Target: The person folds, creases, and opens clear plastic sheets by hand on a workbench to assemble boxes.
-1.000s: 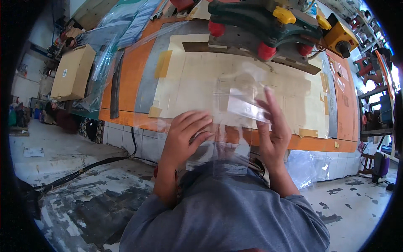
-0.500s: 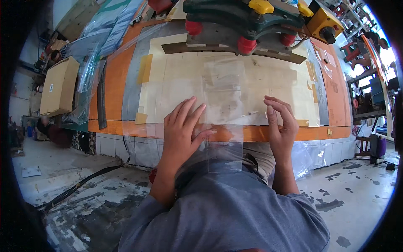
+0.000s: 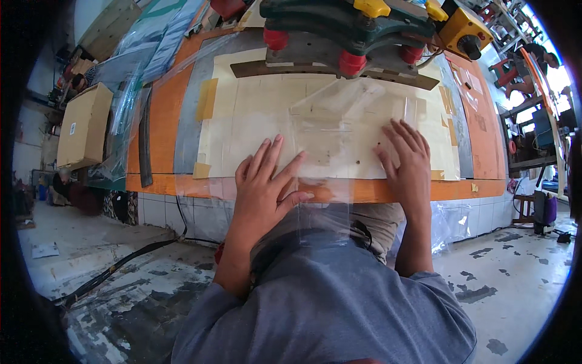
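Note:
A clear plastic film (image 3: 324, 136) lies over the cream sheet (image 3: 242, 121) on the table, and its near end hangs over the table edge toward my lap. My left hand (image 3: 262, 188) rests with spread fingers at the near left of the film, fingertips on the cream sheet or film; I cannot tell which. On the right, my right hand (image 3: 408, 161) lies open, fingers stretched forward near the film's right part. Past the film stands a dark green press (image 3: 339, 27) with red knobs and a long flat metal bar (image 3: 245, 68) at its foot.
Tan tape (image 3: 207, 100) holds the cream sheet's edges. A dark strip (image 3: 145, 136) lies on the orange tabletop (image 3: 163, 133) at left, near a cardboard box (image 3: 85, 126). At the back right is a yellow control box (image 3: 464, 33). A person (image 3: 530, 67) sits far right.
My right hand has opened from a curled pose and reached slightly forward. The film's far part has fanned out to the right. My left hand has barely moved, its fingers spreading more.

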The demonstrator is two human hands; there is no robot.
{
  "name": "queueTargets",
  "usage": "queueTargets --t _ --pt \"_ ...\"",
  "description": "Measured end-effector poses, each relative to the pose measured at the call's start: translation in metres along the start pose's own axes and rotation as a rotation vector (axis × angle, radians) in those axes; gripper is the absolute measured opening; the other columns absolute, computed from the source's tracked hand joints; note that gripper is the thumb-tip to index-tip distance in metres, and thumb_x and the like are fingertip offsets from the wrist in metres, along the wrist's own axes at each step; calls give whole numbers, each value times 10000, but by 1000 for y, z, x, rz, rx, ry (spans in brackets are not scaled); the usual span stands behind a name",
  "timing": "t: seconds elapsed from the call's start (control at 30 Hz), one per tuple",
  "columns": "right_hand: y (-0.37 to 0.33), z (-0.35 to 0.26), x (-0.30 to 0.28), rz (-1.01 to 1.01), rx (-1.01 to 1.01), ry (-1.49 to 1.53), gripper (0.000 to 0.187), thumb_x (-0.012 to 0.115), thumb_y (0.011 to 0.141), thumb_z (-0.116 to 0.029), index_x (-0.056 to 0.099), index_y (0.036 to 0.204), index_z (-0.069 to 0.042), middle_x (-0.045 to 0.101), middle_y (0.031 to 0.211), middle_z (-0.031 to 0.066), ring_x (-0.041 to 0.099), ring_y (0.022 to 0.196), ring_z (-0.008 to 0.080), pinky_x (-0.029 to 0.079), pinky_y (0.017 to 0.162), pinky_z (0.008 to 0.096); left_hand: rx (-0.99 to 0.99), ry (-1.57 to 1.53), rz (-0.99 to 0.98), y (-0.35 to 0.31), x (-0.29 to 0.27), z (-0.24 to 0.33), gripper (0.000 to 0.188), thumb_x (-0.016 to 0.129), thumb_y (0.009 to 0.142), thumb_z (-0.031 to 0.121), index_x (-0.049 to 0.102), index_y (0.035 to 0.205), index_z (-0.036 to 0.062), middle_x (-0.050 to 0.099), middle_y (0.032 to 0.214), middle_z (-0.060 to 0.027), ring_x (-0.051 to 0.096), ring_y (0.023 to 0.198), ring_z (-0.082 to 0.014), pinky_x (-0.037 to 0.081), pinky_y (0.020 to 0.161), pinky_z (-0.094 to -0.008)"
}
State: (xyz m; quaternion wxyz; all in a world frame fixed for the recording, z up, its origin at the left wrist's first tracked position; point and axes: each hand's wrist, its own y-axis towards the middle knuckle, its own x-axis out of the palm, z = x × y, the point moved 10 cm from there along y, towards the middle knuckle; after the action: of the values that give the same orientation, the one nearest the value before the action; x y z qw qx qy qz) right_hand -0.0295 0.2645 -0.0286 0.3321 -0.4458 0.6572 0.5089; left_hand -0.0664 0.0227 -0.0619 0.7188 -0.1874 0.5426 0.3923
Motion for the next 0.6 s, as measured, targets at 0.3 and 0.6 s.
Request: queueTargets --t 0.3,0.6 --pt "-18 -59 13 -116 -61 338 503 755 898 -282 627 1326 -50 618 1410 139 521 1366 336 367 1161 492 -124 118 97 13 -1 -1 589 573 1017 499 513 1546 246 328 1676 -156 322 1522 -372 218 1201 -545" --pt "-29 -68 16 -99 -198 303 302 797 839 -185 697 1097 -63 690 1199 81 615 1227 290 394 1122 502 -123 137 144 20 2 -8 475 483 1081 347 511 1546 253 373 1651 -159 364 1502 -365 241 1193 -534"
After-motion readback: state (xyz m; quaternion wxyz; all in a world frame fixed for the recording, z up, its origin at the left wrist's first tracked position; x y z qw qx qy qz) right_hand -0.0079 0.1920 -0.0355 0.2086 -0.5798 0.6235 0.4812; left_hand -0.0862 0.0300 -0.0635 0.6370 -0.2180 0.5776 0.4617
